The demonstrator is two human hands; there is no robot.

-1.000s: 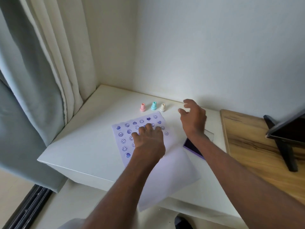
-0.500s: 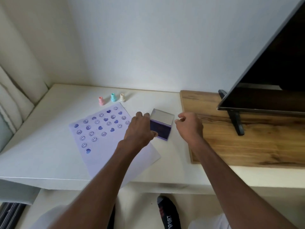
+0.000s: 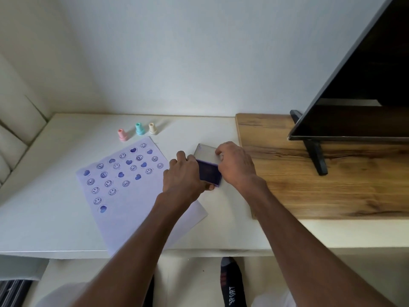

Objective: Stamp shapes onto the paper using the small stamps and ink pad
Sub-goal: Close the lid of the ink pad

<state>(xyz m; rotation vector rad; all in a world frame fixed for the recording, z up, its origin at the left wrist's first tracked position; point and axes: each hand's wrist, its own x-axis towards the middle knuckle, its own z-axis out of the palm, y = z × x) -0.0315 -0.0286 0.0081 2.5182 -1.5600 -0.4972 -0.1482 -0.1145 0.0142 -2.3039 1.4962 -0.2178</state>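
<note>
Scene: a person leans over a white table [image 3: 55, 218] set against a pale wall, both bare forearms reaching in from below
Ink pad: a small purple ink pad [image 3: 209, 173] sits on the white table between the 2 hands, just right of the paper; its dark inked face shows and its clear lid [image 3: 207, 155] stands tilted up at the far edge
Left hand: the left hand [image 3: 182, 176] curls round the pad's left side, fingers over the far corner and the thumb tucked under the near edge
Right hand: the right hand [image 3: 236, 165] pinches the right edge of the lid with bent fingertips, palm turned down
Paper: a white sheet of paper [image 3: 124, 220] lies askew on the table, left of the pad, its near corner hanging past the table's front edge; the left wrist crosses its right side
Prints: rows of purple smiley faces and solid hearts cover the far half of the sheet; the near half is bare
Stamps: 3 small stamps stand upright in a row beyond the paper's far corner, apart from both hands, a pink stamp [image 3: 122, 135], a teal stamp [image 3: 139, 129] and a cream stamp [image 3: 152, 128]
Right of the pad: a wooden top [image 3: 309, 191] carries a dark screen [image 3: 365, 85] on a black foot
Writing: the word SPORT runs in pale letters along a dark sock [image 3: 232, 286] seen under the table; no brand can be read on the pad or stamps
</note>
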